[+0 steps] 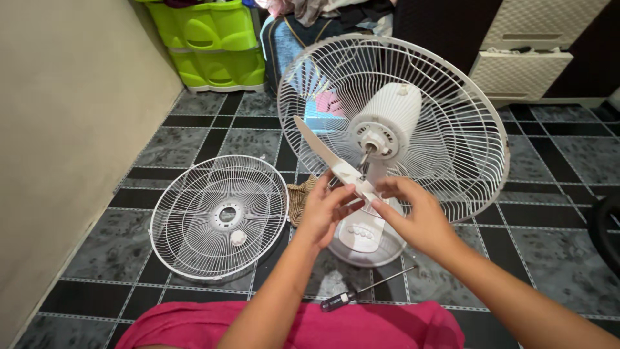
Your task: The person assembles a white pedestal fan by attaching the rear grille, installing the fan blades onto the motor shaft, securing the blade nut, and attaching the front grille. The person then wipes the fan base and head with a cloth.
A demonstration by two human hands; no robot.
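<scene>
Dark grey tiles with pale grout lines [213,145] cover the floor where you sit, a beige wall [64,129] running along your left. Your two hands meet in front of a white table fan [394,123] that stands on its round base [361,242] with the rear wire guard [452,148] still fitted behind the motor housing. Your left hand [326,210] is closed around the hub end of the translucent fan blade [329,161], thumb and fingers clamped on it, and the blade sits just in front of the motor shaft, one wing slanting up to the left. Your right hand [413,216] pinches the same hub from the other side, fingertips pressed together on it.

Left of the fan base, the detached front guard [219,216] lies flat on the tiles, dished upward like a shallow bowl; a small white round cap [238,238] rests inside it near its middle. A screwdriver with a black handle [361,291] lies on the floor just ahead of your pink-clad lap [361,329]. Against the far wall stands a lime green plastic drawer unit [213,45]; its drawers are shut, so you cannot tell what they hold. Clothes [323,13] are piled beside it.
</scene>
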